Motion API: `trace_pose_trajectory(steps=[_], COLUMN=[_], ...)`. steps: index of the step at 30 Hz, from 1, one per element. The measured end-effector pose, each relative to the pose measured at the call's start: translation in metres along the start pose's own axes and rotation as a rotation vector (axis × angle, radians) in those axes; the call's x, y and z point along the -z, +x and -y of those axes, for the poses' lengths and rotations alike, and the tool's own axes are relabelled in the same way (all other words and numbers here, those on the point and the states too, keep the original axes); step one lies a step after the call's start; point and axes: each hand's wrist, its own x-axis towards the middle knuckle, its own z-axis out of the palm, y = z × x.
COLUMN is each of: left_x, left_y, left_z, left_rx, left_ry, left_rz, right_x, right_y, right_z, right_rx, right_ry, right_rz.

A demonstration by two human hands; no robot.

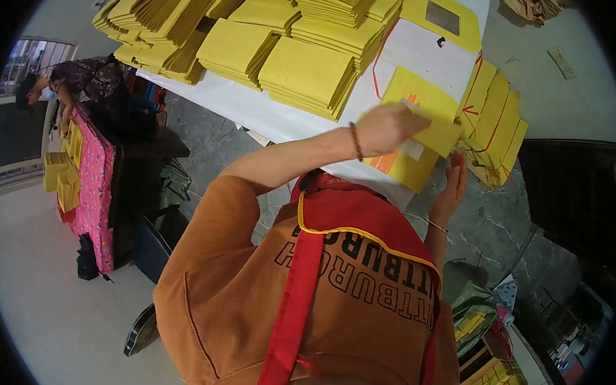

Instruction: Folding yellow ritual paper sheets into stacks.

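Note:
A yellow folded paper piece (411, 171) with orange stripes and pale patches lies at the right end of the white-covered table (246, 112), close in front of me. Across it reaches my left hand (393, 129), its fingers curled down over the yellow flap; a dark beaded bracelet is on the wrist. My right hand (453, 180) stands at the right edge of the same piece, fingers stretched out and nothing seen in them. Beyond the hands another yellow sheet (414, 86) lies flat on the white cover.
Stacks of folded yellow paper (307, 70) fill the table's far left. A yellow piece with a grey window (442, 20) lies at the back. Red-string-tied yellow bundles (489, 122) hang by the right edge. Another person (94, 84) bends over a pink-covered table (94, 181) at left.

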Motion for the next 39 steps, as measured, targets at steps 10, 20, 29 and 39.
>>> trace_pose_trajectory(steps=[10, 20, 29, 39], left_x=[0.113, 0.100, 0.110, 0.062], left_y=[-0.098, -0.119, -0.107, -0.058], left_z=[0.093, 0.111, 0.097, 0.027], left_rx=[0.152, 0.329, 0.366, 0.195], left_ry=[0.672, 0.518, 0.585, -0.039], left_rz=[-0.027, 0.377, 0.643, 0.295], right_x=[0.011, 0.009, 0.000, 0.001], right_y=[-0.004, -0.001, 0.000, 0.003], right_z=[-0.021, -0.028, -0.021, -0.027], right_rx=[-0.068, -0.036, 0.576, 0.579], right_ry=[-0.100, -0.088, -0.827, -0.870], right_rz=[0.045, 0.063, 0.222, 0.342])
